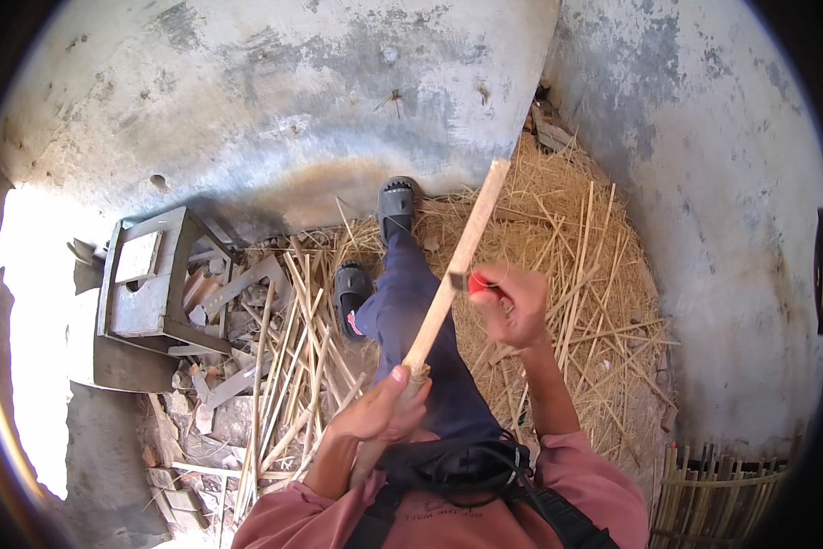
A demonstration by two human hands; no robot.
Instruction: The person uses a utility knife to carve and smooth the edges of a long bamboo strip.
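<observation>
A long pale strip of wood or bamboo slants up and away from my body, its far end pointing to the upper right. My left hand is closed around its lower part, where a knot or rough wrapping shows beside the thumb. In my right hand is a small tool with a red handle. Its short dark blade lies against the right side of the strip, about midway along. The tool looks like a knife, though my fingers hide most of its handle.
Straw-like shavings and loose strips cover the ground to the right. More long sticks lie left of my legs. A wooden stool-like frame rests on its side amid rubble. Worn walls enclose the corner; a slatted basket stands lower right.
</observation>
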